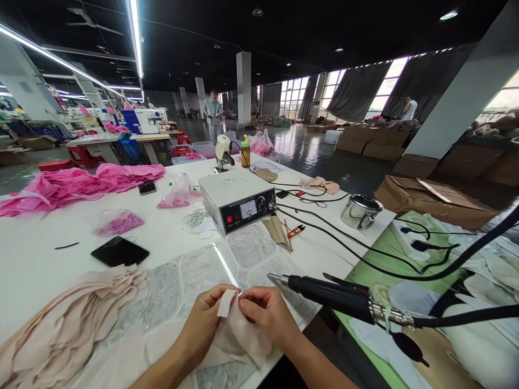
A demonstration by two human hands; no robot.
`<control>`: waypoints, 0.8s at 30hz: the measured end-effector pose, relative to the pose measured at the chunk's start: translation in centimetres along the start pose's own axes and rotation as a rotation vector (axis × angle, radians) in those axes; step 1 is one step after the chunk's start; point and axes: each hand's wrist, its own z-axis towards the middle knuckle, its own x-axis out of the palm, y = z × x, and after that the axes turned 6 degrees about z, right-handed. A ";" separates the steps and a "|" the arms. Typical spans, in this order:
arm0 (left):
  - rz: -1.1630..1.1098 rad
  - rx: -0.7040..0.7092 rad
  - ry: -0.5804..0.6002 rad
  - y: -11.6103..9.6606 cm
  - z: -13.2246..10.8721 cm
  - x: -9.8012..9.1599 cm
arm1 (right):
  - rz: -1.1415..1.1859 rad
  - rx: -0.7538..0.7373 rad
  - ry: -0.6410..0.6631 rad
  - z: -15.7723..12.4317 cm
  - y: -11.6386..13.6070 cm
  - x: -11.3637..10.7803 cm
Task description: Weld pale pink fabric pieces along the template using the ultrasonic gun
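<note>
Near the table's front edge, my left hand (pixel 203 321) pinches a piece of thin beige fabric (pixel 247 335), with a pale flap folded over beside its fingertips. Close to it on the right, my right hand (pixel 270 313) is closed on the same fabric, thumb and forefinger together. The cloth hangs down between both hands over a grey marbled mat (pixel 162 286). Just right of my right hand, a black handheld tool (pixel 332 294) points its metal tip leftward. A heap of beige fabric strips (pixel 68 329) lies at the left.
A control box (pixel 247 208) stands mid-table with cables running right. Around it are red-handled snips (pixel 295 231), a lidded glass jar (pixel 360 212), a black phone (pixel 120 251), bagged pink pieces (pixel 121 222) and pink fabric (pixel 81 183). A person (pixel 213 116) stands beyond the table; another is far right.
</note>
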 end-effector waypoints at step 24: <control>0.244 0.064 0.036 0.3 0.6 -0.5 | 0.154 0.074 -0.153 1.0 -1.1 0.8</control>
